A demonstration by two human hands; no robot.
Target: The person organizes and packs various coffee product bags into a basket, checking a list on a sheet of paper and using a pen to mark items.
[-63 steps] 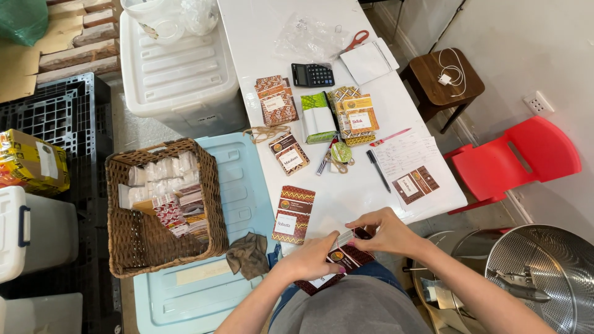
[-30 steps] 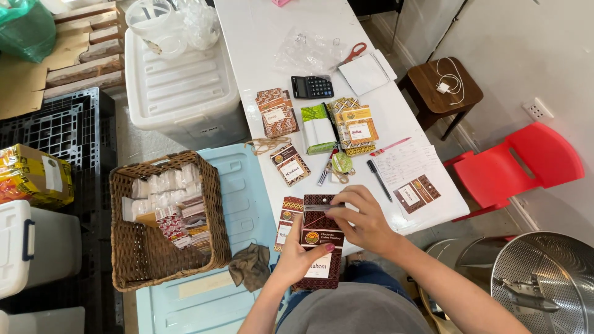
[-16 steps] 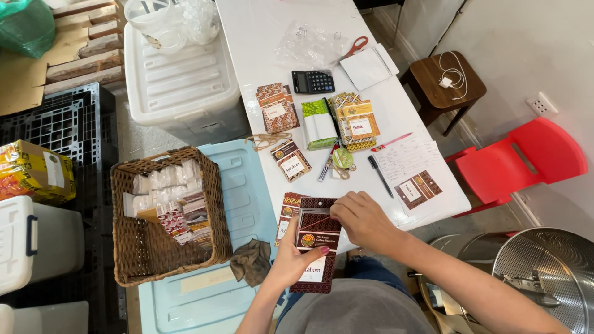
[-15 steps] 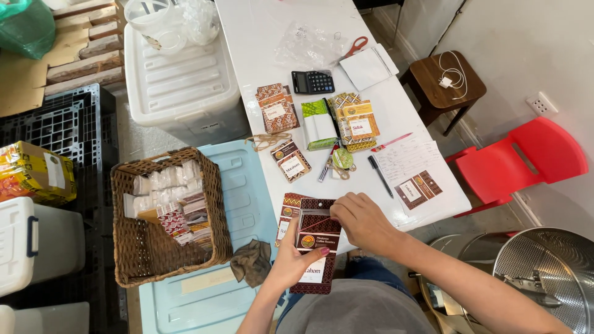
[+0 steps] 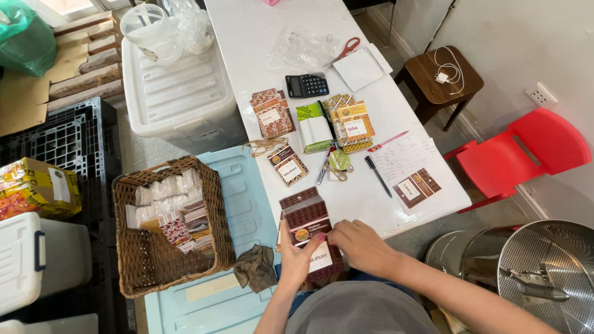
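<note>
My left hand [image 5: 298,258] and my right hand [image 5: 361,246] both hold a dark brown patterned packet [image 5: 307,224] with a white label, at the near edge of the white table [image 5: 272,37]. The left hand grips its lower left side, the right hand pinches its right edge. A second brown packet lies partly hidden beneath it. Farther up the table lie a small brown packet [image 5: 288,165], a red-patterned packet [image 5: 270,114], a green packet [image 5: 314,128] and an orange packet [image 5: 352,123].
A wicker basket [image 5: 135,262] of wrapped bars sits on a light blue bin lid [image 5: 247,185] at my left. A calculator [image 5: 307,85], scissors [image 5: 345,49], a pen [image 5: 377,175] and a sheet of paper [image 5: 411,162] lie on the table. A red chair [image 5: 523,153] and a steel pot [image 5: 544,272] stand to my right.
The brown packet has been lifted off my lap and brought up over the table's near edge; both hands still hold it.
</note>
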